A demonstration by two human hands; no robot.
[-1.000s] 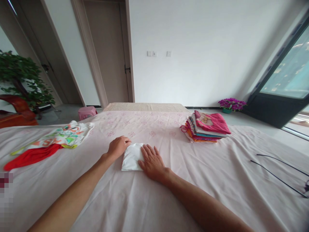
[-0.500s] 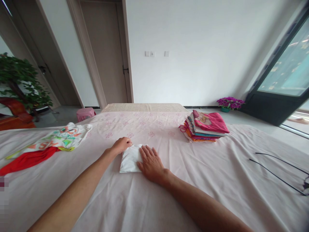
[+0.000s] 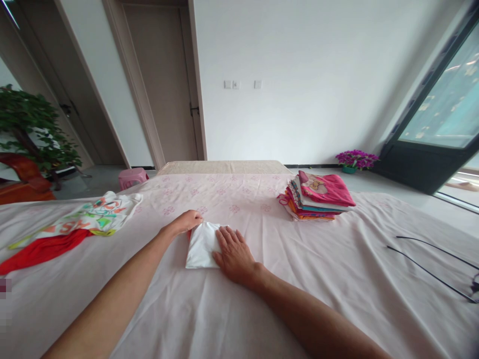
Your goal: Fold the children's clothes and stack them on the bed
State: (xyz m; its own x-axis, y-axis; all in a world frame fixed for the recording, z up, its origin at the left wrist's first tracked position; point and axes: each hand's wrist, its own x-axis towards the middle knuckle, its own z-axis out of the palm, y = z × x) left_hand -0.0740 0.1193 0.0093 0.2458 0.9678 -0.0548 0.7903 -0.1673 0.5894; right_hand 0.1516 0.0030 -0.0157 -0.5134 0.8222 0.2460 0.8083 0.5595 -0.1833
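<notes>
A small white folded garment (image 3: 202, 249) lies on the pale pink sheet in front of me. My left hand (image 3: 188, 221) pinches its far left corner, fingers closed, and lifts that corner slightly. A bit of red shows under the raised edge. Flat on the garment's right side rests my right hand (image 3: 236, 252), its fingers stretched out and covering that part of the cloth.
At the right stands a stack of folded clothes (image 3: 320, 197), a pink piece on top. Eyeglasses (image 3: 436, 262) lie at the far right. On the left are a printed white top (image 3: 101, 212) and red cloth (image 3: 48, 249). The sheet (image 3: 168, 309) is wrinkled.
My left hand has raised the garment's far left corner a little, so a red strip now shows beneath it. My right hand stays in place.
</notes>
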